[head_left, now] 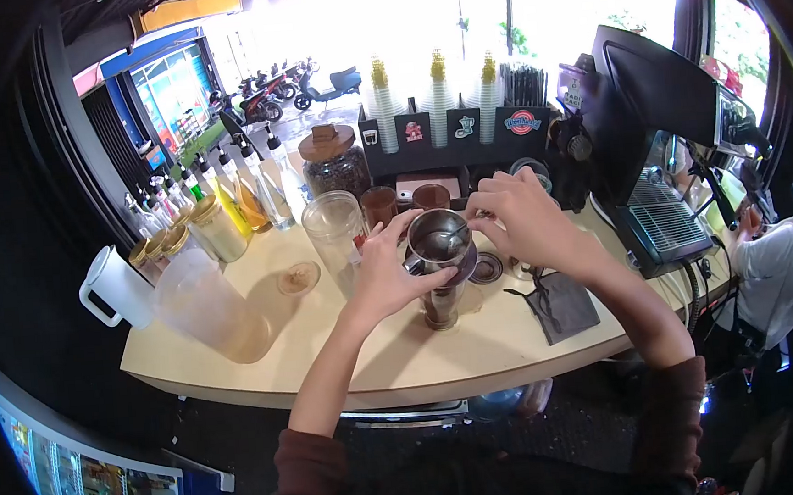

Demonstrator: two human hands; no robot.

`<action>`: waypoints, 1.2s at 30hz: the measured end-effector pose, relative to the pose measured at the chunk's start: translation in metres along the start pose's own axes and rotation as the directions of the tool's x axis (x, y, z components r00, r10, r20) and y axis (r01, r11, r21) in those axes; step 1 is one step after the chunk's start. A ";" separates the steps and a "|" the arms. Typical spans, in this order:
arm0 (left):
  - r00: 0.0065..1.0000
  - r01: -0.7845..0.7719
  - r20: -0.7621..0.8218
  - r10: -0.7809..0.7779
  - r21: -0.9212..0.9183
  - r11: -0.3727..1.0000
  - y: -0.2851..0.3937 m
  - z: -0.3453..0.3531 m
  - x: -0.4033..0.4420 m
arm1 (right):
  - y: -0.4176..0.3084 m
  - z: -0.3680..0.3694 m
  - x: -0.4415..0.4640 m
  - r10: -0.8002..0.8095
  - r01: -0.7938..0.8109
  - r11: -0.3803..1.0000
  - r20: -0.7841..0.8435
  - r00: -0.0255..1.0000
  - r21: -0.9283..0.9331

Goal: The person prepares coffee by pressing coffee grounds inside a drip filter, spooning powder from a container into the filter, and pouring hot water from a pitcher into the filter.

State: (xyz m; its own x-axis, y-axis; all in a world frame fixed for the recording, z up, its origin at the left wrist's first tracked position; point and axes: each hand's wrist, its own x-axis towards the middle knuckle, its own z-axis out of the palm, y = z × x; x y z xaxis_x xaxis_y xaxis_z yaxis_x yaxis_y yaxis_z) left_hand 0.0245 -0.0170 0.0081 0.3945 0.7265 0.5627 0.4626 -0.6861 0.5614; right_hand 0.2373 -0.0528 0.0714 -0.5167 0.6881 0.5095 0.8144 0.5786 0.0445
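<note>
My left hand (394,271) is wrapped around a shiny metal cup (424,225), with the thumb across its near side. Pinched in the fingers of my right hand (528,220) is the thin handle of a spoon (456,234), whose lower end dips inside the cup. Dark contents show in the cup, but I cannot tell what they are. Directly below stands a clear cylinder (440,311) with a dark flange near its top; how the cup meets it is hidden. A round dark cap (487,267) lies just right of the cup.
Left stand a clear container (331,229), a large frosted pitcher (212,311), a white jug (116,287) and several pump bottles (245,189). Behind are a coffee bean jar (334,167) and a cup rack (445,152). A grey pouch (562,309), an espresso machine (665,215) and another person (770,267) are right.
</note>
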 end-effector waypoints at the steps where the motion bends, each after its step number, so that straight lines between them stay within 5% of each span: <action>1: 1.000 0.000 0.003 0.000 0.015 1.000 -0.001 0.000 0.000 | 0.003 0.003 0.000 0.009 -0.008 0.999 -0.023 1.000 0.049; 5: 1.000 -0.017 -0.015 0.017 -0.009 1.000 -0.004 0.001 0.001 | 0.014 0.007 0.003 0.060 -0.042 0.968 -0.065 0.996 0.249; 7: 0.969 -0.184 -0.156 0.191 0.058 0.981 0.003 -0.004 0.006 | 0.017 0.014 0.006 0.106 -0.063 0.921 -0.092 0.990 0.384; 9: 0.968 -0.183 -0.162 0.193 0.079 0.980 0.014 -0.008 0.010 | 0.015 0.012 0.009 0.157 -0.078 0.856 -0.112 0.981 0.511; 11: 0.966 -0.181 -0.167 0.196 0.097 0.979 0.024 -0.010 0.015 | 0.006 -0.003 0.012 0.326 -0.305 0.768 0.066 0.943 0.563; 14: 0.976 -0.213 0.002 0.217 0.195 0.957 0.030 -0.006 0.023 | 0.007 -0.005 0.013 0.323 -0.332 0.710 0.132 0.937 0.621; 20: 0.927 -0.344 -0.034 0.373 0.317 0.884 0.025 0.000 0.030 | 0.045 0.019 -0.031 0.312 -0.163 0.477 0.007 0.950 0.864; 21: 0.933 -0.330 -0.042 0.357 0.300 0.895 0.024 -0.002 0.029 | 0.062 0.028 -0.046 0.361 -0.189 0.501 -0.005 0.933 0.844; 23: 0.940 -0.312 -0.049 0.338 0.281 0.908 0.024 -0.008 0.027 | 0.096 0.051 -0.085 0.409 -0.272 0.767 -0.117 0.905 0.580; 25: 0.950 -0.273 -0.067 0.304 0.286 0.918 0.023 -0.014 0.026 | 0.119 0.087 -0.130 0.609 -0.535 0.764 -0.128 0.783 0.362; 27: 0.950 -0.266 -0.093 0.300 0.264 0.927 0.018 -0.019 0.024 | 0.147 0.134 -0.173 0.712 -0.613 0.657 -0.096 0.695 0.439; 30: 0.949 -0.241 -0.146 0.279 0.233 0.942 0.016 -0.025 0.021 | 0.134 0.149 -0.184 0.798 -0.572 0.372 0.062 0.599 0.731; 34: 0.950 -0.172 -0.229 0.213 0.186 0.967 0.014 -0.027 0.016 | 0.129 0.166 -0.185 0.783 -0.466 0.351 0.019 0.622 0.812; 36: 0.943 -0.169 -0.265 0.202 0.142 0.975 0.012 -0.027 0.015 | 0.123 0.172 -0.179 0.782 -0.283 0.206 0.016 0.623 0.937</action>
State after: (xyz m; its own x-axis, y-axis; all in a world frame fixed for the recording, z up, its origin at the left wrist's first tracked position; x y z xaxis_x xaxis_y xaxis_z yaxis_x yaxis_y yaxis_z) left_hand 0.0147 -0.0157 0.0394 0.2551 0.5358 0.8049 0.4976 -0.7865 0.3659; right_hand 0.3846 -0.0291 -0.1617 0.3106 0.8884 0.3382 0.0663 0.3347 -0.9400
